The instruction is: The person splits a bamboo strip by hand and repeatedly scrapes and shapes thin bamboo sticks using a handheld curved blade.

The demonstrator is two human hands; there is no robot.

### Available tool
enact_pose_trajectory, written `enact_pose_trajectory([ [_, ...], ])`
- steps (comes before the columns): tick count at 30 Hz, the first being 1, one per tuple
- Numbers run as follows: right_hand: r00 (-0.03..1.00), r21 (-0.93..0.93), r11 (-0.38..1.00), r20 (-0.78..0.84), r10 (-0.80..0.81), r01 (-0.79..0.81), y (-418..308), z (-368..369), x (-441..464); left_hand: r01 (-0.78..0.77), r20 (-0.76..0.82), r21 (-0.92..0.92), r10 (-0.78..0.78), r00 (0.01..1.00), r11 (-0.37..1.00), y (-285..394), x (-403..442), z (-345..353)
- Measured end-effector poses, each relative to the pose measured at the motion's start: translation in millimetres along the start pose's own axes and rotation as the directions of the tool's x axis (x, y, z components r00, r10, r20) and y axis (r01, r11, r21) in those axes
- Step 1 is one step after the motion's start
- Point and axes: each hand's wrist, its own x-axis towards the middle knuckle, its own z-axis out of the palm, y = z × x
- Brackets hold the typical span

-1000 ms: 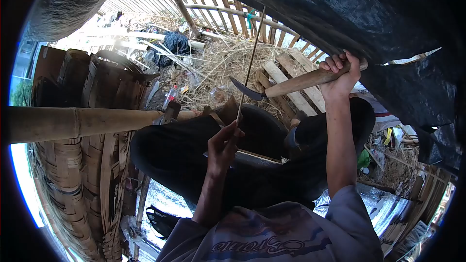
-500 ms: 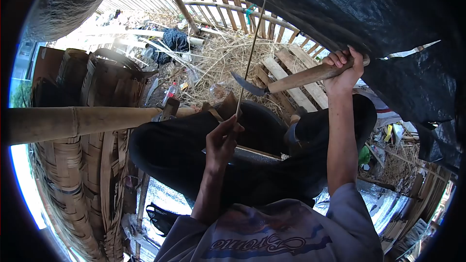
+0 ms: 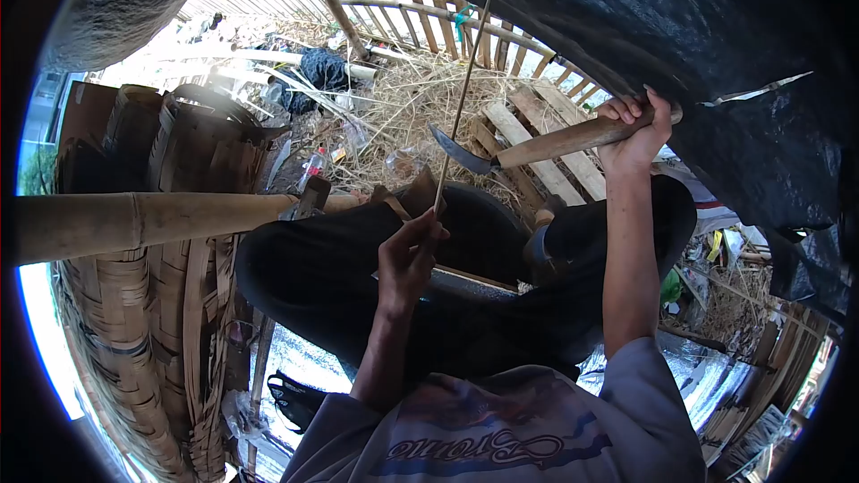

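Observation:
My left hand (image 3: 410,255) pinches the lower end of a thin bamboo strip (image 3: 465,94), which rises at a slant, its tip near the slatted fence. Wrapped round the long wooden handle of a curved knife (image 3: 564,140) is my right hand (image 3: 637,130), closed near the handle's far end. The dark blade (image 3: 461,152) points left and lies at the strip, about midway along it; whether it touches cannot be made out. Both hands are above my bent legs in dark trousers.
A thick bamboo pole (image 3: 134,222) juts in from the left above rolled woven bamboo panels (image 3: 116,322). Ahead lie straw (image 3: 429,116), wooden planks (image 3: 532,152), a plastic bottle (image 3: 315,164) and a slatted fence (image 3: 420,18). Black plastic sheeting (image 3: 752,152) hangs at the right.
Hardly anything differs. The knife and my right hand have shifted very slightly, and the blade remains by the strip. My left hand keeps its pinch in the same place.

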Motion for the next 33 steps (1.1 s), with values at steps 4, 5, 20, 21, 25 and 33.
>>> enact_pose_trajectory([
  [4, 0.999, -0.069, 0.997, 0.049, 0.022, -0.019, -3, 6, -5, -0.056, -0.003, 0.073, 0.057, 0.998, 0.996, -5, 1, 4],
  [5, 0.999, -0.071, 0.997, 0.042, 0.026, -0.023, -2, 3, -2, 0.007, -0.002, 0.063, -0.007, 1.000, 0.998, 0, -2, 3],
  [20, 1.000, 0.013, 1.000, -0.027, -0.009, 0.009, 4, 9, -5, -0.033, -0.022, 0.117, 0.036, 0.999, 0.993, -5, 3, 3],
  [21, 1.000, 0.012, 1.000, -0.027, -0.001, 0.001, 6, 6, -6, -0.028, -0.029, 0.117, 0.032, 0.999, 0.993, -9, 2, 1],
  [25, 0.973, -0.124, 0.976, 0.126, 0.195, -0.179, 6, 3, -14, -0.080, -0.014, 0.076, 0.081, 0.997, 0.994, -15, 9, 5],
  [33, 0.985, -0.091, 0.986, 0.092, 0.147, -0.139, 10, 0, -14, -0.090, -0.030, 0.080, 0.093, 0.995, 0.993, -20, 9, 5],
])
